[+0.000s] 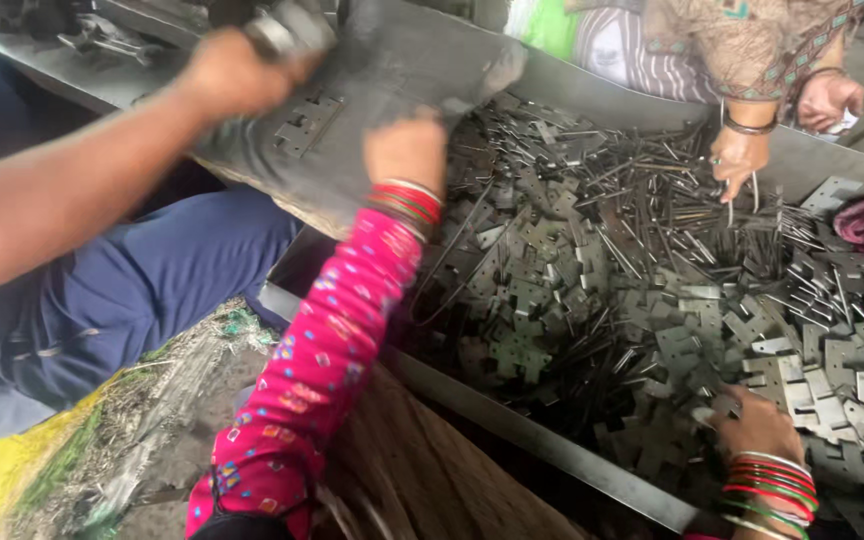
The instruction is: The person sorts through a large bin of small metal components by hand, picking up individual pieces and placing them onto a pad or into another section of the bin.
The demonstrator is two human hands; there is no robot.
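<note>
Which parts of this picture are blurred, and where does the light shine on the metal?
Head view: the bare forearm and sack at upper left are smeared by motion; the left hand is soft; the metal plates at right are sharper and catch pale daylight; the tray's near corner lies in shadow.

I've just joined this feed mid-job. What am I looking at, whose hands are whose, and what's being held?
There is one picture, from a camera on the worker's head, looking down. No machine, just bare hands. The pink-sleeved left hand grips a grey sack over a metal tray heaped with flat notched metal plates and thin pins. The right hand rests on the plates. The bare arm and the hand opposite belong to co-workers.
</note>
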